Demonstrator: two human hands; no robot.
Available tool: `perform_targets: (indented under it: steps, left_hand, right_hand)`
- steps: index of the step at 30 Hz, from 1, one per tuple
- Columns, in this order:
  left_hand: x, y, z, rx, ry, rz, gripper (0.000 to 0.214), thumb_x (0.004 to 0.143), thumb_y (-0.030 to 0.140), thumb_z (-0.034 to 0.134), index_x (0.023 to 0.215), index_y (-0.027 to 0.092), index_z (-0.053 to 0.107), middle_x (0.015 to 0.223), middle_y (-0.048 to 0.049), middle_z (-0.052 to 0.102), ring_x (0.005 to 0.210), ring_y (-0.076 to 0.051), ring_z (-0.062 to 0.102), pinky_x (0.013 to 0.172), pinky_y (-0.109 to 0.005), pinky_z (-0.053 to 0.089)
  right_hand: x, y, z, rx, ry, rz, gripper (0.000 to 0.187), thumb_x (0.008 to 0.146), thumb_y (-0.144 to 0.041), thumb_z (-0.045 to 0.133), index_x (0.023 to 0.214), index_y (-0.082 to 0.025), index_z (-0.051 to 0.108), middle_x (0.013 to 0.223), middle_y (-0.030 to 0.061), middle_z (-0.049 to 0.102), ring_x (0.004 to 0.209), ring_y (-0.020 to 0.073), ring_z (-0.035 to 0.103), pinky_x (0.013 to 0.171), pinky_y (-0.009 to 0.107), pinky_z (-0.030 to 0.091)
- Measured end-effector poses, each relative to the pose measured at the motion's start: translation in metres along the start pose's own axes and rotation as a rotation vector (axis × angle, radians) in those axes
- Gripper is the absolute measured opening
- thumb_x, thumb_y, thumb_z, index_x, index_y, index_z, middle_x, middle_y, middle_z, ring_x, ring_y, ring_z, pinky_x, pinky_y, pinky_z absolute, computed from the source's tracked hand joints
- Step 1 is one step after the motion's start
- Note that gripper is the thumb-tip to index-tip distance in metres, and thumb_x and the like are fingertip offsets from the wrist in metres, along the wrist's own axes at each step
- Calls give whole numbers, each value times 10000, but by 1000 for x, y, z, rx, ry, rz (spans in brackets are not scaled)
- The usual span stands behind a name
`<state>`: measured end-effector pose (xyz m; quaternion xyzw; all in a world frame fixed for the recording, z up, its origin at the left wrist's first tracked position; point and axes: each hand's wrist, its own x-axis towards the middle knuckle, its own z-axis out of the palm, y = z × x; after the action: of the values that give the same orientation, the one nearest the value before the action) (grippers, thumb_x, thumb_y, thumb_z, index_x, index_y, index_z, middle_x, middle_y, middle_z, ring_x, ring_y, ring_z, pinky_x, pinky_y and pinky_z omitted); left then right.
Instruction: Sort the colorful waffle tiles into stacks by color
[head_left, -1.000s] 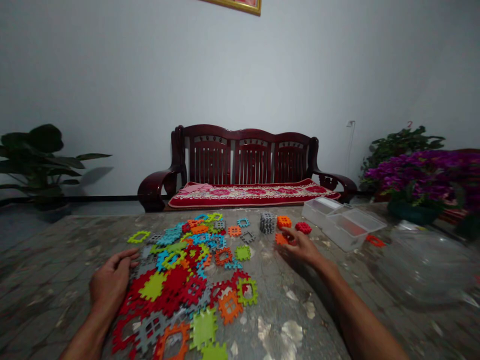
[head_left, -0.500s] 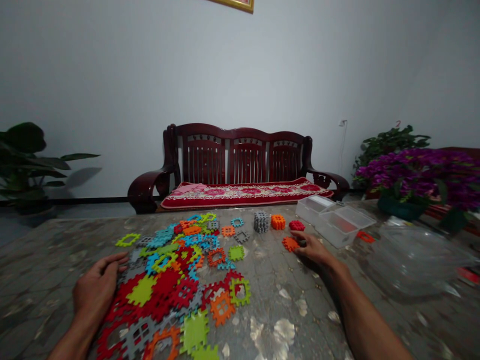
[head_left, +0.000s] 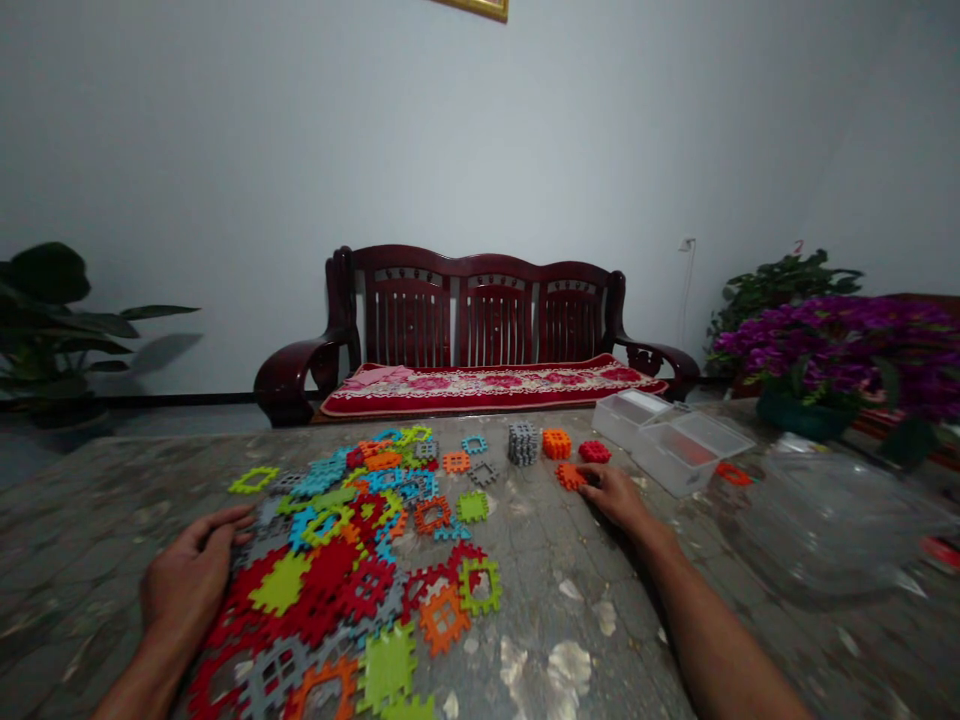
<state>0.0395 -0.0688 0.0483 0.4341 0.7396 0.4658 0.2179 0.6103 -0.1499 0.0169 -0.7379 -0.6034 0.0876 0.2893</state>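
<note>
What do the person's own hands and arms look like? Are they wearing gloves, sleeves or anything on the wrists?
The left hand and the right hand are bare, without gloves. The left forearm and the right forearm are bare too, and no sleeve shows in this view. No watch or bracelet is visible on either wrist. Any rings would be too small to tell.

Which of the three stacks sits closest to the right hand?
The red stack, just beyond the right hand; the orange stack and grey stack stand farther left.

An orange notched plastic tile (head_left: 570, 476) is lying flat right of center, touching the right hand (head_left: 616, 497), while a multicolored heap of similar tiles (head_left: 352, 560) is spreading across the lower center.
</note>
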Motion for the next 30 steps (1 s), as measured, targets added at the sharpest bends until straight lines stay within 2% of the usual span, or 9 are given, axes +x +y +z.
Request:
perform_targets:
  steps: [6, 11, 16, 22, 26, 30]
  left_hand:
    - [-1, 2, 0, -9, -28, -11, 326, 836, 343, 516, 1013, 212, 756, 902, -65, 824, 1110, -317, 757, 963, -417, 564]
    - [-3, 5, -1, -4, -11, -20, 291, 834, 343, 518, 967, 234, 752, 830, -36, 815, 1110, -315, 759, 958, -411, 565]
    - [-2, 3, 0, -10, -10, -4, 289, 830, 348, 522, 964, 230, 750, 839, -39, 819, 1110, -315, 760, 969, -419, 566]
    - [0, -2, 2, -21, 6, -5, 295, 811, 352, 539, 965, 230, 759, 830, -37, 819, 1093, -311, 762, 975, -421, 572]
    - [0, -2, 1, -3, -5, 0, 314, 823, 350, 532, 993, 219, 761, 900, -52, 831, 1118, -312, 756, 1009, -432, 561]
    - [-3, 3, -1, 14, -3, 13, 293, 834, 357, 516, 945, 225, 753, 845, -41, 819, 1078, -307, 764, 982, -427, 574]
  right_hand:
    - [6, -12, 9, -78, 12, -32, 400, 846, -176, 630, 1204, -181, 809, 1216, 116, 810, 1152, 298, 734, 1063, 409, 516]
    - [7, -10, 14, -42, 49, -23, 400, 826, -176, 622, 1178, -195, 811, 1207, 101, 814, 1180, 304, 725, 1113, 452, 504]
    - [8, -8, 21, -4, 121, 23, 539, 772, -147, 598, 1285, -164, 763, 1301, 123, 776, 1218, 284, 712, 1113, 412, 509]
    - [9, -22, 34, -145, 226, 75, 601, 846, -423, 701, 1380, -147, 688, 1355, 170, 725, 1270, 350, 652, 1128, 466, 472]
    - [5, -33, 35, -265, 178, 93, 582, 900, -420, 663, 1410, -140, 657, 1308, 174, 733, 1216, 347, 649, 1070, 434, 478]
    - [2, -36, 33, -309, 143, 92, 528, 927, -327, 611, 1417, -136, 651, 1274, 170, 745, 1177, 328, 657, 1029, 403, 476]
